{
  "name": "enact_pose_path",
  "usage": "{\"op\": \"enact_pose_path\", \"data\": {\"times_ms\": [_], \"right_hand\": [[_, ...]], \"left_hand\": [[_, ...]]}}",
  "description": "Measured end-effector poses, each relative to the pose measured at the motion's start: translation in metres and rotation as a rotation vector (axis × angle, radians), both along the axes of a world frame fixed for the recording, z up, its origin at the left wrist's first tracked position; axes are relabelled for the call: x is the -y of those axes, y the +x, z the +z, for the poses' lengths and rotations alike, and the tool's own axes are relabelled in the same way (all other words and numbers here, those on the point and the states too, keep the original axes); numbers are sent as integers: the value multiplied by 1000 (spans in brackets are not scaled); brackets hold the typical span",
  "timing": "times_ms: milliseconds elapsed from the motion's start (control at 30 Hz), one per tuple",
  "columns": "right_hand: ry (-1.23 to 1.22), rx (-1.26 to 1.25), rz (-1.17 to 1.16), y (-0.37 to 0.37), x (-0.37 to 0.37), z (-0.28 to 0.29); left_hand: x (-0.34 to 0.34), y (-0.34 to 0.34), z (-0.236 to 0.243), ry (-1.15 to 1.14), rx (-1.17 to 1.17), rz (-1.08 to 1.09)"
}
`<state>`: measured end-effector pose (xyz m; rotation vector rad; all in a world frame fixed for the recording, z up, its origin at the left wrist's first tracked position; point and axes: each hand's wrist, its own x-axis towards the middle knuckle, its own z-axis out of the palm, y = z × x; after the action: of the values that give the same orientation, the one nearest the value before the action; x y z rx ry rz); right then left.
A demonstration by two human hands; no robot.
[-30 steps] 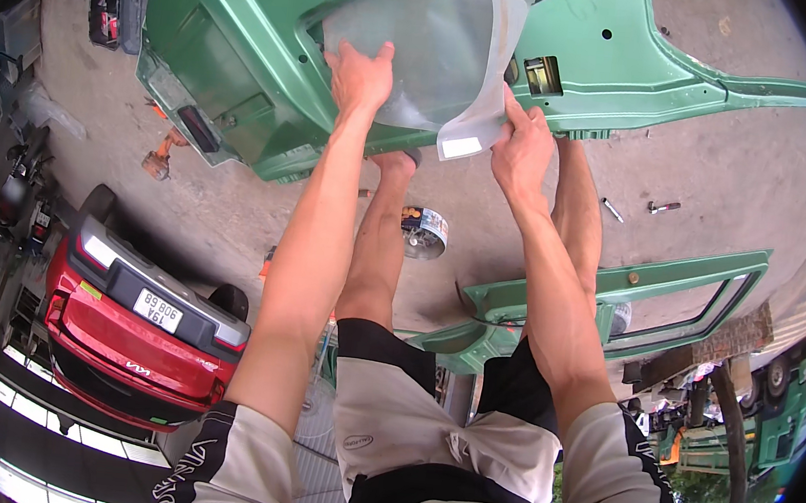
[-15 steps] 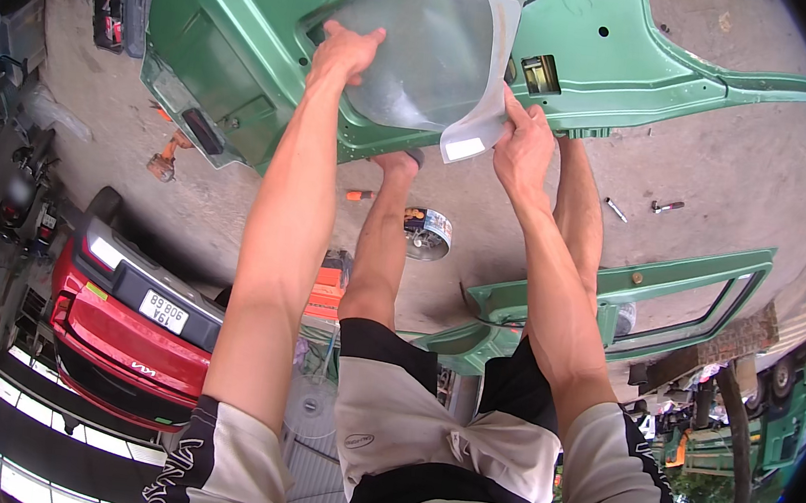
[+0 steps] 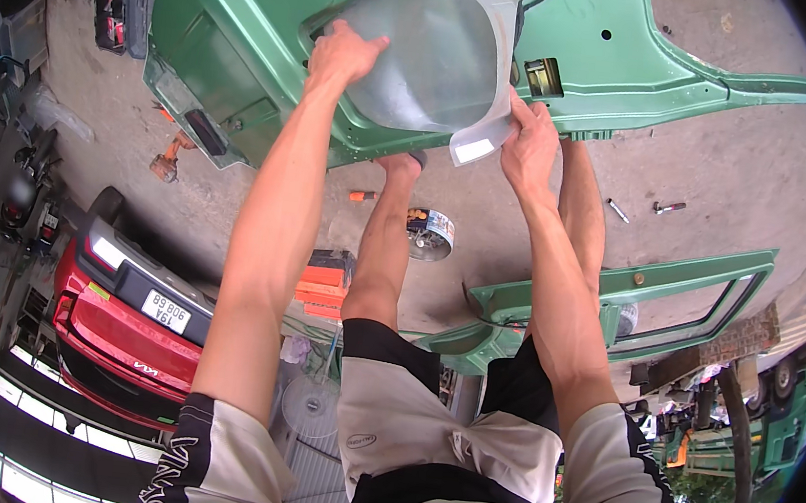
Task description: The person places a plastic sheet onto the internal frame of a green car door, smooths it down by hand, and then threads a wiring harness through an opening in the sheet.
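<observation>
Head view: left hand touches, right hand holds translucent sheet

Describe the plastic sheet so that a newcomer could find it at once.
Find the large green panel at the top. Between the left hand and the right hand lies the plastic sheet. Unlike the opaque panel around it, it is cloudy and translucent, with a white label at its lower corner.

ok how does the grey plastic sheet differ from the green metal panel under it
The grey plastic sheet is translucent, while the green metal panel is opaque. The sheet is smaller; the panel reaches past it left and right. The sheet has a white label; the panel has a rectangular cut-out.
</observation>
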<state>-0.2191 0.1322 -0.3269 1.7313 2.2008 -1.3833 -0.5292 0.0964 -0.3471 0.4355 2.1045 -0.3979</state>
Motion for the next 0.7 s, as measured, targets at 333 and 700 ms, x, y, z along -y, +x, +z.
{"op": "enact_pose_path", "data": {"times_ms": [333,700], "right_hand": [[-1,-17,-7,-18,-11,3],[48,-57,44,-46,-19,-8]], "left_hand": [[22,-8,-7,143,-184,-42],[1,8,0,-330,77,-646]]}}
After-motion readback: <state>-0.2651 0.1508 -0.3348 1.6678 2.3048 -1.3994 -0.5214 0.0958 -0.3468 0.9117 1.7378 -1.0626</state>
